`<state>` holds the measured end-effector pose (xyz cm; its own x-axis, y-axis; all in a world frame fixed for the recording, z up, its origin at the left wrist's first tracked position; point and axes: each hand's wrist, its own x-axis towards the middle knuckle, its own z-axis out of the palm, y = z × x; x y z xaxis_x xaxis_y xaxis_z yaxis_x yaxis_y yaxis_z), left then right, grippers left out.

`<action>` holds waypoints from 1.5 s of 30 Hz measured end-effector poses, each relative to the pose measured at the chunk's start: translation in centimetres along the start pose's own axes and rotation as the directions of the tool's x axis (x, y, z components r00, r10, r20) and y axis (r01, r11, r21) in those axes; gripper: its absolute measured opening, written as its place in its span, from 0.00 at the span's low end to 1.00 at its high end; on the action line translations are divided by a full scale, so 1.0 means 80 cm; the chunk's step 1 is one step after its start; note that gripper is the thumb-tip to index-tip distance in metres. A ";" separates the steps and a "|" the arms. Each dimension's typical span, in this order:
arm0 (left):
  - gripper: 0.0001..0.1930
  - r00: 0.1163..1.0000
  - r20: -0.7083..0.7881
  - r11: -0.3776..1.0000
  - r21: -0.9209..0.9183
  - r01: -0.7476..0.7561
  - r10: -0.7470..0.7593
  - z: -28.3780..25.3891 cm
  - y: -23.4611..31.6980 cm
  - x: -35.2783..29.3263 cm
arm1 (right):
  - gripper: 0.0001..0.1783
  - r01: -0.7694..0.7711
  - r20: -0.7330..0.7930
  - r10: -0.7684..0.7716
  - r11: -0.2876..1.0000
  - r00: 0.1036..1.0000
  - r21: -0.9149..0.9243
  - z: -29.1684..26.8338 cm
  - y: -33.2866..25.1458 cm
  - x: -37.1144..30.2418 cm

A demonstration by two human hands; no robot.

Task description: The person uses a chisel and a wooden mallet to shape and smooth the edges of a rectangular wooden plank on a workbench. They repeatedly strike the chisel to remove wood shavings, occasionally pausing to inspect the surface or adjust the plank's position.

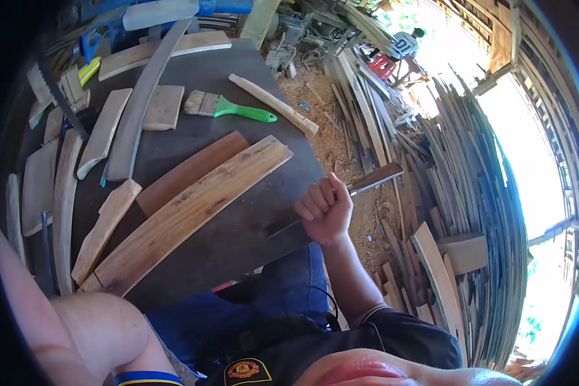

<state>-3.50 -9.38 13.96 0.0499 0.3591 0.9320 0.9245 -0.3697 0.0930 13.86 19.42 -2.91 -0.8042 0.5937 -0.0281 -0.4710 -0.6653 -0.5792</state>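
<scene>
Right hand (pixel 327 209) clenched around a wooden-handled tool (pixel 378 178) at the desk's (pixel 276 193) right edge; left hand out of view. A long pale plank (pixel 199 209) and other cut wood lie separate and unjoined; how much remains is unclear. A green-handled brush (pixel 238 110) lies beyond; loose pieces (pixel 111 128) crowd the left side.

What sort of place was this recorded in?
Most likely a woodworking shop: curved wooden boards lie on the dark table, a big stack of long wooden strips stands to the right, and what look like wood shavings lie beyond the table.
</scene>
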 end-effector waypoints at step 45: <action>0.22 0.999 0.030 0.997 -0.072 0.041 -0.039 -0.004 -0.017 -0.021 | 0.27 0.021 0.008 -0.021 1.000 1.000 0.019 -0.001 0.004 0.004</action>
<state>-4.99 -9.75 12.34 0.0250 0.3993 0.9165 0.8959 -0.4157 0.1567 13.48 19.49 -3.17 -0.7969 0.6040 -0.0097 -0.4945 -0.6615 -0.5638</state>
